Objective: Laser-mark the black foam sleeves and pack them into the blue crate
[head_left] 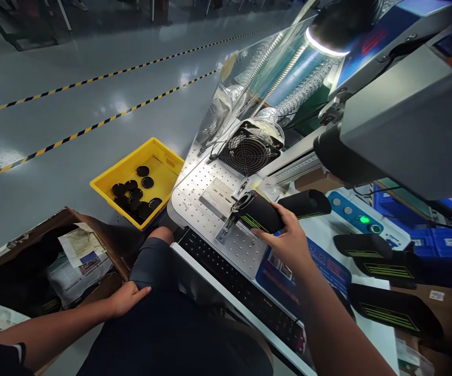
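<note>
My right hand (288,243) is wrapped round the near end of a black cylinder with green stripes (263,211). The ringed far end of this cylinder sits at a small metal fixture (228,227) on the perforated metal plate (190,209). A second black cylinder (308,202) lies just beyond my fingers. My left hand (127,298) rests on my thigh, thumb stretched out, holding nothing; its other fingers are partly hidden. Several more striped black cylinders (398,308) lie to the right of my right forearm.
A yellow bin (104,183) holds several black round caps (147,182). An open cardboard box (119,256) stands at left. A keyboard (226,271) lies along the bench's near edge. A fan (247,154), a clear panel and a grey machine head (398,115) surround the plate.
</note>
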### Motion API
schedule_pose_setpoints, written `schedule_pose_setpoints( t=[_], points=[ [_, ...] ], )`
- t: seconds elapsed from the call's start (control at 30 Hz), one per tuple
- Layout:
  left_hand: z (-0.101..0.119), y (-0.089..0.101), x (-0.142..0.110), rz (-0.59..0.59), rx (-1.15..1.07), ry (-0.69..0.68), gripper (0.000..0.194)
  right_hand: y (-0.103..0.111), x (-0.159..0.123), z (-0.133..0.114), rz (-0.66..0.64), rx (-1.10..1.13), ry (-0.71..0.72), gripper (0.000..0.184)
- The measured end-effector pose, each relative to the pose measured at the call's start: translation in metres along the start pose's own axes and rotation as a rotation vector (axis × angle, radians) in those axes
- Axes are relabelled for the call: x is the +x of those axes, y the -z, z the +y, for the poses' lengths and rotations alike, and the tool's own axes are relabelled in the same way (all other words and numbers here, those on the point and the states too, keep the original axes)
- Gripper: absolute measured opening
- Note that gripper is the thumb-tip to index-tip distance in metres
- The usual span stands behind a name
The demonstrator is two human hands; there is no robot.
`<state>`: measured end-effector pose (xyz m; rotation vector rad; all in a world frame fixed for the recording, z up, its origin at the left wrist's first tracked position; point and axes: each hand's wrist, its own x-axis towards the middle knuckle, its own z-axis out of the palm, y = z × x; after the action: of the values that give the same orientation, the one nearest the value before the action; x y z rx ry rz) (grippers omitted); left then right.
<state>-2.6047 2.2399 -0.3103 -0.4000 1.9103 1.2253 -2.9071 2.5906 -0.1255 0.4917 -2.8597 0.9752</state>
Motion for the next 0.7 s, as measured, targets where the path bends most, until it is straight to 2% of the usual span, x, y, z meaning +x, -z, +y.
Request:
schedule_pose_setpoints(
  t=[0.17, 0.57, 0.63, 0.7],
  points=[
    [-0.003, -0.002, 0.001, -0.026, -0.005, -0.001, 0.079, 0.004, 0.003, -0.010, -0.032, -0.073, -0.011, 0.078],
    [-0.007, -0.004, 0.006, 0.016, 0.007, 0.003, 0.080, 0.005, 0.010, -0.011, -0.119, -0.090, -0.080, 0.083],
    [-0.008, -0.005, 0.006, 0.025, 0.000, -0.008, 0.081, 0.005, 0.009, -0.011, -0.106, -0.067, -0.067, 0.089],
    [-0.009, -0.004, 0.006, 0.042, -0.005, -0.015, 0.081, 0.005, 0.002, -0.013, -0.028, -0.033, -0.029, 0.100]
  ],
)
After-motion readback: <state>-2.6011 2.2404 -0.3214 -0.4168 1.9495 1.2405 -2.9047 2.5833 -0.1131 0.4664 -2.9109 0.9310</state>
